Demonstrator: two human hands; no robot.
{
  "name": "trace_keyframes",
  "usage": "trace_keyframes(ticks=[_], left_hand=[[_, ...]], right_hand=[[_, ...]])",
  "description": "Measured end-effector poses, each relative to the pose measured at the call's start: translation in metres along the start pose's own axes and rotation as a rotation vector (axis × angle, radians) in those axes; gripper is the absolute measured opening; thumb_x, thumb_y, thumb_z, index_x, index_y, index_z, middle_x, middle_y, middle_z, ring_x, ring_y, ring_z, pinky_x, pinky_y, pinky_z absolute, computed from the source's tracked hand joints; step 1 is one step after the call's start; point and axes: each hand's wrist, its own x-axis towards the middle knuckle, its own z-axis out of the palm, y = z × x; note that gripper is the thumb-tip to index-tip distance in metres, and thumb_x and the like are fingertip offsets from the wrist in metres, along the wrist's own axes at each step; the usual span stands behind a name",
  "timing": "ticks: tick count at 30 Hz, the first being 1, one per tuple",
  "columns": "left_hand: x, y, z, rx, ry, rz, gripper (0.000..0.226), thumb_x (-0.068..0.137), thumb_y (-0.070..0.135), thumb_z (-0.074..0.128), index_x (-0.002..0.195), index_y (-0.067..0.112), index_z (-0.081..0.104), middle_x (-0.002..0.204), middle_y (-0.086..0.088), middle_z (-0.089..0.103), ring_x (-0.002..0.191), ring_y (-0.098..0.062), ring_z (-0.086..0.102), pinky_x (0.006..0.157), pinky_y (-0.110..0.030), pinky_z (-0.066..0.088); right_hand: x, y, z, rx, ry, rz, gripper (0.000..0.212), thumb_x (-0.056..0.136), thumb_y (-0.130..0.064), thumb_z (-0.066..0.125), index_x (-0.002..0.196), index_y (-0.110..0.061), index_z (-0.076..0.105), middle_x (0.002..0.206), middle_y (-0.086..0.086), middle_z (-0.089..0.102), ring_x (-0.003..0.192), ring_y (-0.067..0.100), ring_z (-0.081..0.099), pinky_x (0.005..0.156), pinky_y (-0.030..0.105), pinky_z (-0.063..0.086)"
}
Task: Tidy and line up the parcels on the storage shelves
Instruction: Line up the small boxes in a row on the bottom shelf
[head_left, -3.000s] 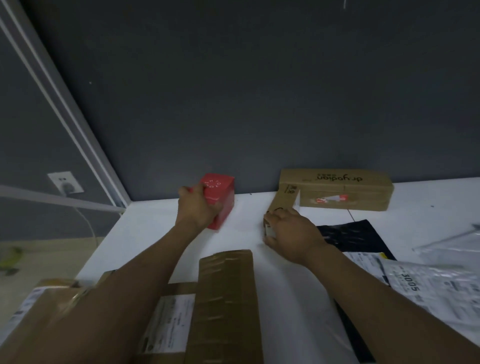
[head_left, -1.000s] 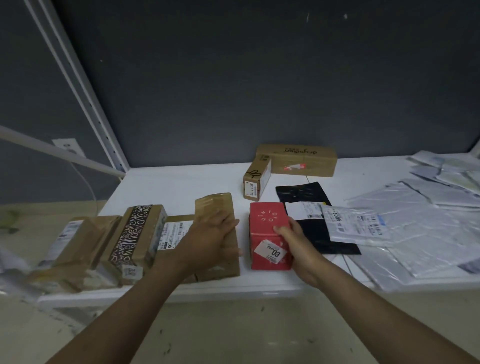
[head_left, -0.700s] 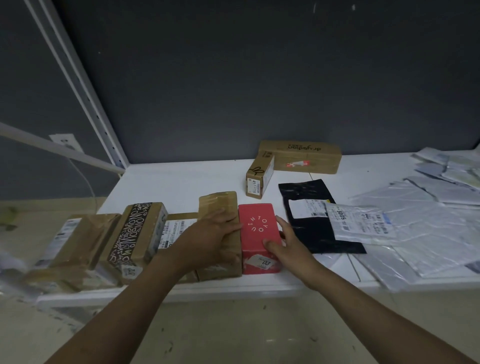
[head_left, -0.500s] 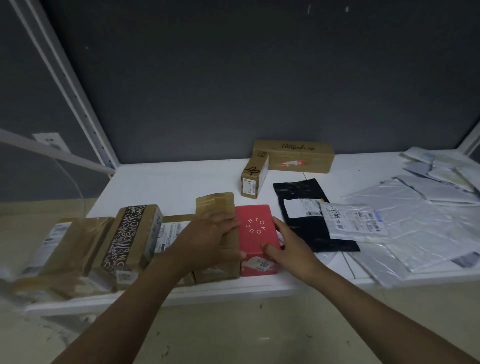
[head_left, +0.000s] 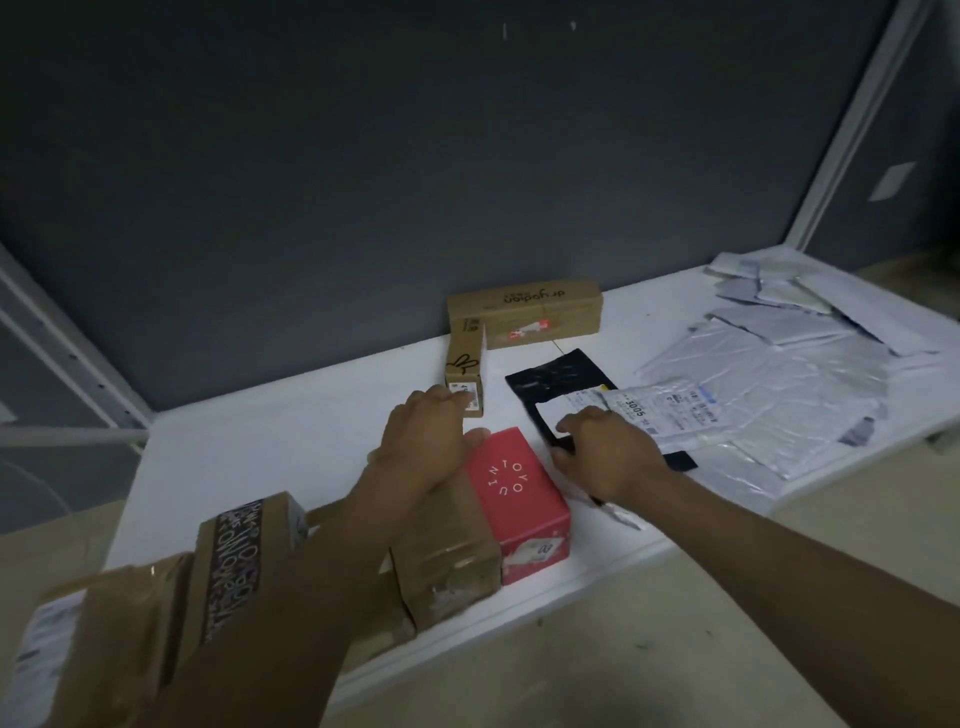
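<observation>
Parcels (head_left: 452, 561) lined along shelf (head_left: 260, 457) front edge, left hand (head_left: 423, 447) relaxed, right hand (head_left: 613, 457) pinching black mailer (head_left: 561, 374)

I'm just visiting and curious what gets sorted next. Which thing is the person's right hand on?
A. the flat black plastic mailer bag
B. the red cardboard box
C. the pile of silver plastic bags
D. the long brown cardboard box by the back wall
A: the right hand rests on the flat black plastic mailer bag, with its fingers by the bag's white label.
</observation>
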Motion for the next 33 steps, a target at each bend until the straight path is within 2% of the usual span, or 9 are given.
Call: trace_keyframes(ticks=[5, 9, 14, 18, 22, 25, 28, 30, 33], left_hand=[[0.023, 0.011, 0.011, 0.018, -0.014, -0.059, 0.055, 0.091, 0.050, 0.054, 0.139, 0.023, 0.046, 0.136, -0.008, 0.050, 0.114, -0.026, 0.052, 0.094, -0.038, 0.046], [0.054, 0.027, 0.023, 0.097, 0.019, -0.189, 0.054, 0.088, 0.051, 0.057, 0.129, 0.018, 0.052, 0.122, -0.008, 0.056, 0.102, -0.025, 0.057, 0.082, -0.035, 0.050], [0.108, 0.040, 0.035, 0.010, -0.003, -0.470, 0.062, 0.089, 0.049, 0.055, 0.141, 0.019, 0.040, 0.121, -0.014, 0.049, 0.110, -0.032, 0.050, 0.090, -0.039, 0.046], [0.137, 0.052, 0.052, -0.079, 0.030, -0.641, 0.049, 0.092, 0.046, 0.052, 0.131, 0.017, 0.052, 0.112, -0.012, 0.055, 0.098, -0.028, 0.057, 0.081, -0.039, 0.053], [0.142, 0.072, 0.064, -0.118, 0.190, -0.785, 0.038, 0.093, 0.026, 0.056, 0.126, 0.007, 0.055, 0.118, -0.014, 0.046, 0.099, -0.032, 0.055, 0.087, -0.039, 0.052], [0.146, 0.082, 0.066, -0.166, 0.218, -0.841, 0.039, 0.090, 0.020, 0.059, 0.125, 0.004, 0.051, 0.117, -0.017, 0.047, 0.100, -0.035, 0.056, 0.087, -0.039, 0.051], [0.153, 0.089, 0.063, -0.237, 0.222, -0.879, 0.041, 0.084, 0.018, 0.064, 0.118, 0.006, 0.046, 0.108, -0.015, 0.054, 0.091, -0.030, 0.056, 0.074, -0.038, 0.050], [0.155, 0.096, 0.059, -0.298, 0.294, -0.862, 0.044, 0.079, 0.017, 0.068, 0.116, 0.007, 0.045, 0.105, -0.014, 0.058, 0.083, -0.025, 0.053, 0.067, -0.035, 0.044], [0.142, 0.116, 0.056, -0.446, 0.469, -0.801, 0.055, 0.075, 0.015, 0.070, 0.124, 0.011, 0.044, 0.105, -0.008, 0.062, 0.084, -0.021, 0.055, 0.070, -0.030, 0.045]], right_hand=[[0.009, 0.018, -0.005, 0.000, -0.043, -0.012, 0.045, 0.095, -0.040, 0.047, 0.134, -0.018, 0.051, 0.134, 0.010, 0.049, 0.121, 0.027, 0.046, 0.094, 0.037, 0.045], [0.040, 0.049, -0.006, 0.024, -0.070, -0.154, 0.053, 0.095, -0.043, 0.048, 0.144, -0.023, 0.040, 0.144, 0.009, 0.042, 0.131, 0.027, 0.039, 0.103, 0.037, 0.040], [0.093, 0.097, -0.009, 0.005, -0.073, -0.369, 0.054, 0.095, -0.042, 0.049, 0.145, -0.022, 0.039, 0.144, 0.009, 0.040, 0.131, 0.027, 0.037, 0.103, 0.037, 0.039], [0.127, 0.134, -0.014, -0.022, -0.106, -0.503, 0.049, 0.095, -0.039, 0.050, 0.139, -0.020, 0.045, 0.136, 0.009, 0.047, 0.126, 0.027, 0.042, 0.099, 0.037, 0.042], [0.140, 0.158, -0.020, 0.006, -0.140, -0.575, 0.048, 0.096, -0.038, 0.050, 0.140, -0.021, 0.044, 0.138, 0.006, 0.045, 0.127, 0.024, 0.040, 0.098, 0.035, 0.040], [0.142, 0.172, -0.024, 0.044, -0.167, -0.601, 0.051, 0.097, -0.038, 0.049, 0.144, -0.020, 0.040, 0.143, 0.004, 0.041, 0.131, 0.023, 0.037, 0.102, 0.033, 0.037], [0.146, 0.184, -0.022, 0.093, -0.145, -0.603, 0.051, 0.097, -0.037, 0.049, 0.145, -0.021, 0.039, 0.145, 0.002, 0.040, 0.132, 0.022, 0.036, 0.104, 0.033, 0.036], [0.148, 0.189, -0.018, 0.135, -0.120, -0.598, 0.050, 0.097, -0.037, 0.049, 0.144, -0.022, 0.041, 0.145, 0.001, 0.041, 0.131, 0.021, 0.037, 0.105, 0.033, 0.036], [0.149, 0.190, -0.011, 0.236, -0.095, -0.583, 0.053, 0.096, -0.037, 0.052, 0.145, -0.023, 0.039, 0.147, 0.000, 0.039, 0.132, 0.019, 0.037, 0.106, 0.035, 0.037]])
